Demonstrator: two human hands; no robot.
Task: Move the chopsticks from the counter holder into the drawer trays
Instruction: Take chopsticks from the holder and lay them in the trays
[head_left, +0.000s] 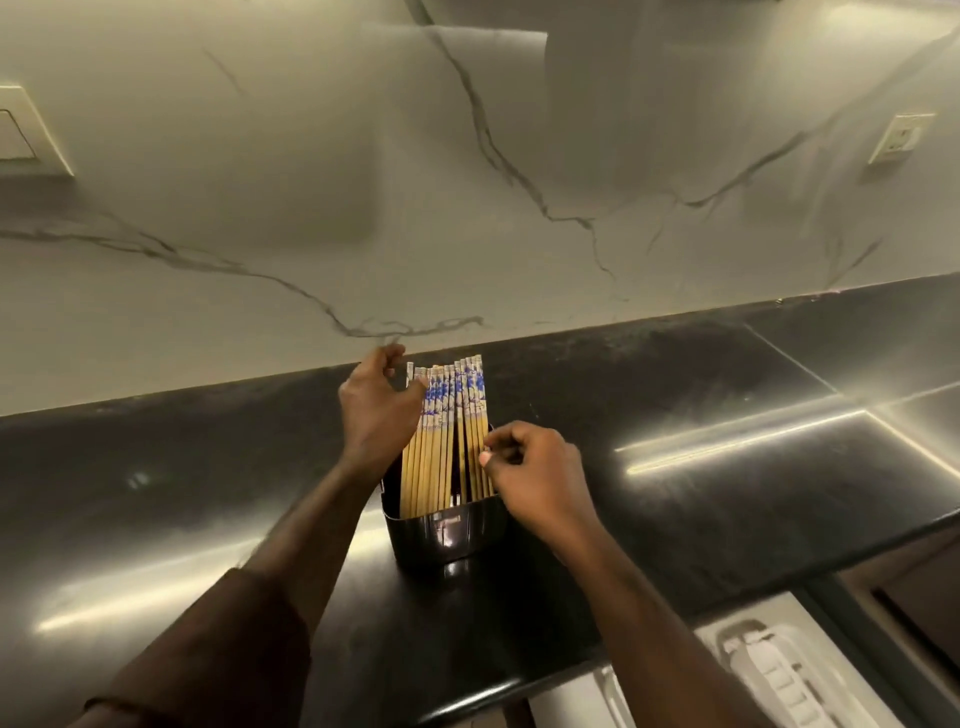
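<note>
- No readable words, brands, numbers or signs show anywhere.
- The yellow bamboo chopsticks (447, 431) standing in the black plastic holder (447, 535) carry blue-and-white printed patterns on their upper ends, but these are ornament, not letters.
- A pale mark on the holder's front is too blurred to read.

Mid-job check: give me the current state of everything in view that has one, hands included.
chopsticks: upright in the holder, none removed yet
holder: upright on the counter, nearly full
left hand: fingers curled at the bundle's top left, grip unclear
right hand: pinching chopsticks at the bundle's right edge
drawer: open below the counter, white tray showing
</note>
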